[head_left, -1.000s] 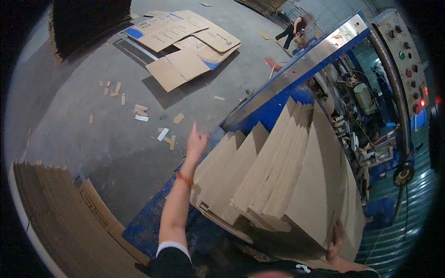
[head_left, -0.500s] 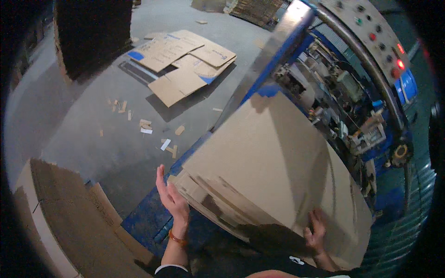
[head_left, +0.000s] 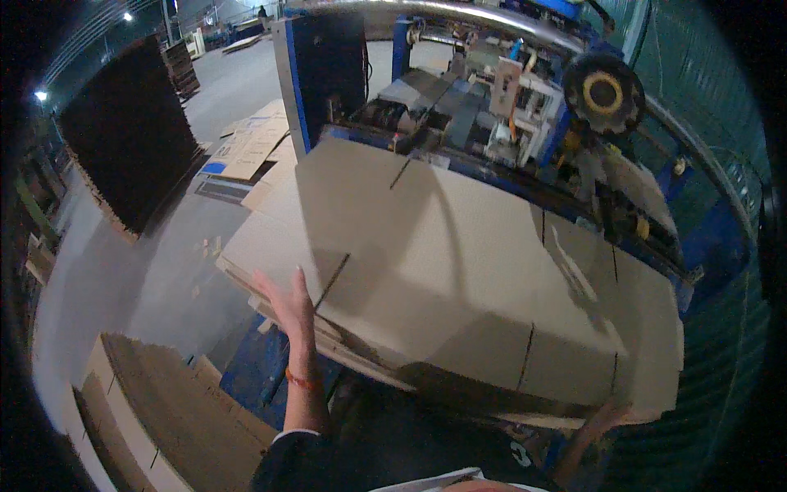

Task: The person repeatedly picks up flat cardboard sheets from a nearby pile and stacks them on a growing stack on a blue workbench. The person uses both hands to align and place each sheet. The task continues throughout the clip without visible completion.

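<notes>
A large brown cardboard sheet (head_left: 385,246) with dark slots cut into it lies before me, on top of several other sheets. At its near left edge is my left hand (head_left: 288,305), fingers spread and thumb raised, with an orange band at the wrist. The hand lies against the edge and does not wrap round it. By the near right edge is my right hand (head_left: 602,420), dim and blurred; its fingers touch or nearly touch the sheet, and their grip cannot be made out.
Beyond the sheet stands a blue-framed machine (head_left: 508,107) with a black wheel (head_left: 604,93). A stack of folded cardboard (head_left: 164,402) is at the lower left. Printed cardboard pieces (head_left: 246,148) lie on the floor near a tall dark stack (head_left: 131,131). Corrugated green wall (head_left: 713,361) bounds the right.
My view has swung right towards the machine. The top sheet now shows slots and lies more squarely before me. My right hand has shifted from on the sheet to its near right edge.
</notes>
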A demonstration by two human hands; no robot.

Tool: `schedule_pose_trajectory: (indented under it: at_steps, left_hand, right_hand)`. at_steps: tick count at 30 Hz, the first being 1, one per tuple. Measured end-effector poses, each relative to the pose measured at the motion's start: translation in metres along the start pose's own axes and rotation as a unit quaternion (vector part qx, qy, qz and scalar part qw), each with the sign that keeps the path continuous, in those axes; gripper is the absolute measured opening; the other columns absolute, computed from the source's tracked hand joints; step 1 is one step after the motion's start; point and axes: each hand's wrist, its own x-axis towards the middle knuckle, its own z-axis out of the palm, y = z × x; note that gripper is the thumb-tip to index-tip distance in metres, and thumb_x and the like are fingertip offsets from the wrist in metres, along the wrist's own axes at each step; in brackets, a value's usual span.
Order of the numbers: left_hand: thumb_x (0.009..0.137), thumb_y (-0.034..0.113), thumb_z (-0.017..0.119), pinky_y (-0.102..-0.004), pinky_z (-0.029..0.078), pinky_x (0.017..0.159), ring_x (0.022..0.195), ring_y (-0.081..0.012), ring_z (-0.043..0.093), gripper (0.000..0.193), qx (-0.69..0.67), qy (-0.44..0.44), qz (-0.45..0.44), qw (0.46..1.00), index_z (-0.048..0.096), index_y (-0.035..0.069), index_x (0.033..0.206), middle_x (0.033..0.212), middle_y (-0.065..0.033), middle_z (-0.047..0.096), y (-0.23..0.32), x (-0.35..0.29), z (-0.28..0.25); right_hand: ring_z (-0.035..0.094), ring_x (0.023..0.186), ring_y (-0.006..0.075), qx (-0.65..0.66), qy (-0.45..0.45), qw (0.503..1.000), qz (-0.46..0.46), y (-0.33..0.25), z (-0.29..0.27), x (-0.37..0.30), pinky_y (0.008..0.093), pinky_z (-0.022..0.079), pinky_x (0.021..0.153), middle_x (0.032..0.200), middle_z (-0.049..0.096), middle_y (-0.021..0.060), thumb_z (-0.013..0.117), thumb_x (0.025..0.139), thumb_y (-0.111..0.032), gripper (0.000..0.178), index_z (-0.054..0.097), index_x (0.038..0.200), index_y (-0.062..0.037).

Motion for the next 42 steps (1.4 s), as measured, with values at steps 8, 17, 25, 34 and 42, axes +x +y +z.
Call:
schedule_pose_trajectory:
  at_steps: [8,17,25,34,42]
  left_hand:
    - [0.086,0.016,0.051,-0.0332,0.033,0.098,0.12,-0.0276,0.041,0.053,-0.32,0.052,-0.105,0.94,0.032,-0.006,0.13,0.131,-0.0229,0.039,0.031,0.026,-0.029]
    - [0.085,0.012,0.054,-0.0434,0.036,0.1,0.113,-0.0313,0.043,0.061,-0.557,0.018,0.049,0.829,0.021,0.001,0.135,0.128,-0.0185,0.036,0.07,0.074,-0.042]
    - [0.082,0.006,0.055,-0.035,0.047,0.082,0.094,-0.0209,0.056,0.026,-0.398,-0.193,-0.158,0.883,0.053,-0.004,0.106,0.104,-0.0126,0.057,0.019,0.12,-0.025]
    - [0.074,-0.004,0.045,-0.0365,0.033,0.101,0.122,-0.0295,0.044,0.046,-0.106,-0.439,0.399,0.798,0.054,0.0,0.119,0.128,-0.0184,0.048,0.043,-0.013,-0.039]
    - [0.076,0.002,0.047,-0.0478,0.028,0.104,0.124,-0.0301,0.04,0.047,0.139,-0.486,0.589,0.631,0.053,0.015,0.122,0.132,-0.0098,0.045,0.054,-0.036,-0.017]
  right_hand:
    - [0.029,0.128,0.037,0.021,0.027,0.999,-0.004,-0.008,0.026,0.002,0.0459,0.021,0.108,0.143,0.024,0.0179,0.037,0.093,-0.04,0.055,0.031,0.138,-0.0092]
    - [0.045,0.115,0.0306,0.444,0.114,0.878,0.136,-0.013,-0.009,0.072,0.0424,0.04,0.092,0.127,0.044,0.0212,0.057,0.085,-0.026,0.052,0.042,0.129,-0.0025]
    - [0.049,0.108,0.0232,0.51,-0.053,0.856,-0.07,-0.066,-0.117,0.106,0.0323,0.037,0.092,0.125,0.047,0.0118,0.057,0.076,-0.003,0.067,0.028,0.136,0.0]
    - [0.054,0.112,0.0284,0.093,-0.208,0.874,-0.429,-0.118,-0.108,-0.101,0.0475,0.039,0.095,0.111,0.062,0.0104,0.063,0.073,-0.001,0.029,0.065,0.101,-0.0102]
    - [0.051,0.114,0.0312,0.061,-0.322,0.828,-0.455,-0.134,-0.101,-0.081,0.0477,0.033,0.1,0.116,0.059,0.0088,0.061,0.072,-0.005,0.032,0.063,0.103,-0.0108]
